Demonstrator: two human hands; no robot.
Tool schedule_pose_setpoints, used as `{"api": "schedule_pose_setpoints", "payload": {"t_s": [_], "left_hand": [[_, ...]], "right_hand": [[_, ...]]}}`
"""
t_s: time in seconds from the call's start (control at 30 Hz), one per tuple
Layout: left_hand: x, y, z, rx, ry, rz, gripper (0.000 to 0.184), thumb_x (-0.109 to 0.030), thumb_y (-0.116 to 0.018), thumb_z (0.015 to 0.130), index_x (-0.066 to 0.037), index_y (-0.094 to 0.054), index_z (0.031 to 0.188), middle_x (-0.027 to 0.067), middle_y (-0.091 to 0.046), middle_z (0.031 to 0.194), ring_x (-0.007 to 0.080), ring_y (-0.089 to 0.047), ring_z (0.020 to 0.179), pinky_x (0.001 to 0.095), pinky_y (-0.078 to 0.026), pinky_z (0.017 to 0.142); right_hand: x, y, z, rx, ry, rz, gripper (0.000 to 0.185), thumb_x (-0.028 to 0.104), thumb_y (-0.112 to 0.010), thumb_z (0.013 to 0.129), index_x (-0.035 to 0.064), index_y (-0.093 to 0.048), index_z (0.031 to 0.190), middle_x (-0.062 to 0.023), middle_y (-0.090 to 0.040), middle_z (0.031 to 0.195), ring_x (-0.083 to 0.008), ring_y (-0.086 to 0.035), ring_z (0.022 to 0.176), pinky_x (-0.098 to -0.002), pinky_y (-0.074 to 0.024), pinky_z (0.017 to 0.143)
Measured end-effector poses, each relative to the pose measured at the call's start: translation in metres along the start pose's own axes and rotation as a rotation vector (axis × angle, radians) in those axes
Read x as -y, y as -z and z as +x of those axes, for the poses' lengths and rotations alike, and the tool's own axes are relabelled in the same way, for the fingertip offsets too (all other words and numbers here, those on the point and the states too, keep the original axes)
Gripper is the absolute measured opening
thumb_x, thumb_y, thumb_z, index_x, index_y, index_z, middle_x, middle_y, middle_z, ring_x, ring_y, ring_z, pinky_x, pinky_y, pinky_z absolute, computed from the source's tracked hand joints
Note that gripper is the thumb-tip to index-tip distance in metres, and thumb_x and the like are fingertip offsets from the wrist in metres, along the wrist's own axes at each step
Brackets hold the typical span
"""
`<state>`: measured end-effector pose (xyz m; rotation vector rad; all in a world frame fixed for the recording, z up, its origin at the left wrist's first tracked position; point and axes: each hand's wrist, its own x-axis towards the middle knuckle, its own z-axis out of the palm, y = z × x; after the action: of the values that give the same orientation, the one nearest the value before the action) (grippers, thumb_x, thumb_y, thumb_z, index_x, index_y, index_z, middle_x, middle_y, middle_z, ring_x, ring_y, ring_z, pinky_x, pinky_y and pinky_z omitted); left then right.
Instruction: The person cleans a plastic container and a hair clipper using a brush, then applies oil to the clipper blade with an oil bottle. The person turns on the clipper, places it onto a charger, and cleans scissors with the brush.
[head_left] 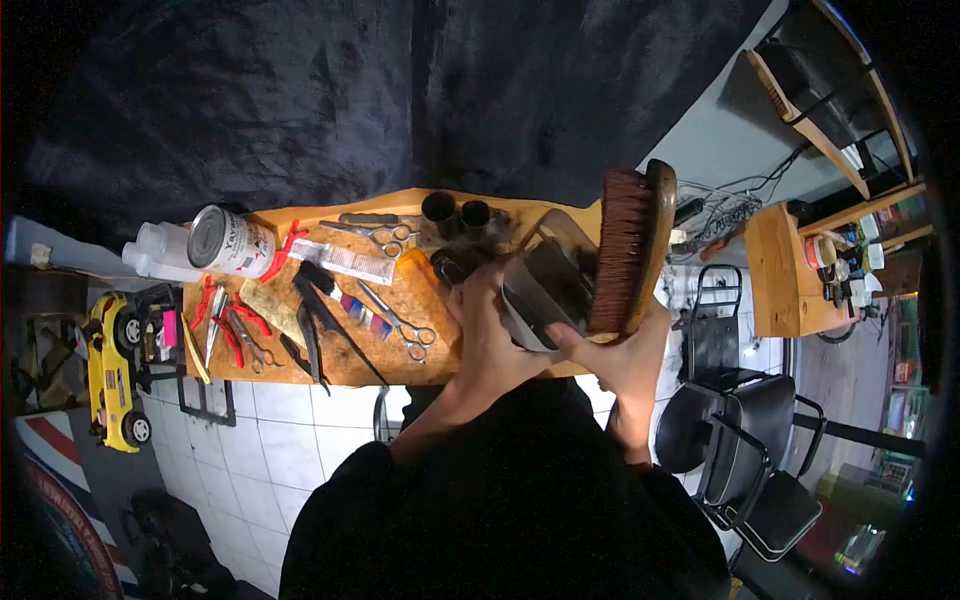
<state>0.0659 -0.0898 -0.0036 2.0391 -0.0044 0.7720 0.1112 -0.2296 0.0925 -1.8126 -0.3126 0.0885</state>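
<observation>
A see-through, smoky plastic container (548,285) is tilted above the right part of the wooden table. My left hand (492,335) grips it from the left, with the fingers partly hidden behind it. My right hand (625,355) is closed around the lower end of a wooden brush (655,235) with reddish-brown bristles, held upright. The right thumb also rests on the container's near edge. Behind the container stand two dark cups (475,214). Nearest my left hand on the table are an orange piece (418,278) and silver scissors (410,335).
On the wooden table (390,365) lie combs (345,262), more scissors (372,232), red-handled clips (250,316) and a white can (230,242). A dark cloth (400,100) hangs behind. Black chairs (750,440) and a wooden cabinet (775,270) stand at right, a yellow toy car (112,375) at left.
</observation>
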Motion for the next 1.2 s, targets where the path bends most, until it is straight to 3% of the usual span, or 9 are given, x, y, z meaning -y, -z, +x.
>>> {"api": "schedule_pose_setpoints", "payload": {"t_s": [0.13,0.17,0.27,0.43,0.53,0.7,0.83,0.93,1.2], "left_hand": [[0.0,0.009,0.009,-0.026,0.068,0.017,0.103,-0.024,-0.09,0.053,0.001,-0.031,0.134,0.0198,-0.042,0.128,0.0365,-0.041,0.118,0.0475,-0.033,0.098],[0.0,0.015,0.01,-0.008,0.122,0.001,0.103,-0.022,-0.09,0.053,0.001,-0.031,0.134,0.0197,-0.042,0.128,0.0372,-0.041,0.118,0.0477,-0.035,0.098],[0.003,0.025,0.018,-0.114,0.105,-0.07,0.104,-0.018,-0.092,0.054,0.002,-0.031,0.136,0.0194,-0.045,0.129,0.0309,-0.051,0.116,0.0402,-0.043,0.097],[0.014,0.034,0.022,-0.174,-0.01,-0.112,0.103,-0.021,-0.09,0.059,-0.003,-0.027,0.138,0.0272,-0.032,0.139,0.0402,-0.035,0.131,0.0485,-0.035,0.105],[0.016,0.035,0.024,-0.196,-0.077,-0.049,0.103,-0.02,-0.09,0.059,-0.006,-0.026,0.139,0.0306,-0.024,0.143,0.0436,-0.032,0.132,0.0507,-0.034,0.105],[0.02,0.032,0.023,-0.209,-0.132,-0.092,0.104,-0.016,-0.088,0.061,-0.008,-0.018,0.138,0.0328,-0.022,0.142,0.0448,-0.032,0.131,0.0509,-0.033,0.105],[0.02,0.025,0.025,-0.342,-0.17,-0.089,0.099,-0.009,-0.085,0.064,-0.011,-0.013,0.132,0.0338,-0.025,0.139,0.0445,-0.033,0.13,0.0493,-0.032,0.104],[0.015,0.03,0.032,-0.354,-0.2,0.077,0.102,-0.006,-0.087,0.06,-0.009,-0.01,0.128,0.0324,-0.026,0.141,0.0367,-0.041,0.125,0.0457,-0.035,0.103],[0.021,0.027,0.035,-0.422,-0.257,0.062,0.1,-0.007,-0.085,0.062,-0.01,-0.011,0.128,0.0351,-0.026,0.139,0.0411,-0.04,0.125,0.047,-0.032,0.103]], "right_hand": [[0.017,0.005,0.003,-0.015,-0.134,-0.022,0.056,0.015,-0.088,0.06,-0.008,-0.06,0.104,-0.0129,-0.069,0.088,-0.0159,-0.066,0.082,-0.0283,-0.0526,0.074],[-0.004,0.002,0.006,-0.122,0.13,-0.034,0.055,0.016,-0.088,0.061,-0.0085,-0.06,0.102,-0.0132,-0.069,0.085,-0.0155,-0.066,0.08,-0.0277,-0.0524,0.072],[-0.014,0.01,0.014,-0.207,0.093,-0.248,0.053,0.016,-0.089,0.061,-0.0083,-0.061,0.099,-0.0139,-0.07,0.084,-0.0145,-0.066,0.078,-0.0286,-0.0523,0.071],[-0.056,0.007,0.02,-0.236,-0.03,-0.355,0.052,0.022,-0.088,0.063,-0.0079,-0.062,0.096,-0.0195,-0.07,0.085,-0.0256,-0.07,0.078,-0.0338,-0.0532,0.072],[-0.076,0.0,0.021,-0.176,-0.051,-0.376,0.048,0.018,-0.086,0.065,-0.0078,-0.062,0.098,-0.0137,-0.071,0.083,-0.0192,-0.069,0.077,-0.0314,-0.0523,0.073],[-0.095,-0.01,0.026,-0.061,0.1,-0.581,0.058,0.029,-0.081,0.071,-0.0132,-0.058,0.103,-0.0273,-0.058,0.101,-0.0425,-0.06,0.09,-0.0422,-0.0497,0.078],[-0.099,-0.015,0.027,0.005,0.146,-0.56,0.053,0.028,-0.073,0.083,-0.0166,-0.055,0.106,-0.0329,-0.05,0.112,-0.0465,-0.052,0.101,-0.0469,-0.0442,0.089],[-0.1,-0.018,0.026,-0.045,0.107,-0.545,0.052,0.028,-0.07,0.085,-0.0158,-0.054,0.109,-0.032,-0.045,0.119,-0.0465,-0.052,0.102,-0.0458,-0.0446,0.088],[-0.075,-0.003,0.023,-0.226,0.267,-0.633,0.039,0.022,-0.067,0.088,-0.0113,-0.056,0.105,-0.026,-0.045,0.12,-0.0363,-0.056,0.095,-0.0378,-0.0461,0.081]]}}
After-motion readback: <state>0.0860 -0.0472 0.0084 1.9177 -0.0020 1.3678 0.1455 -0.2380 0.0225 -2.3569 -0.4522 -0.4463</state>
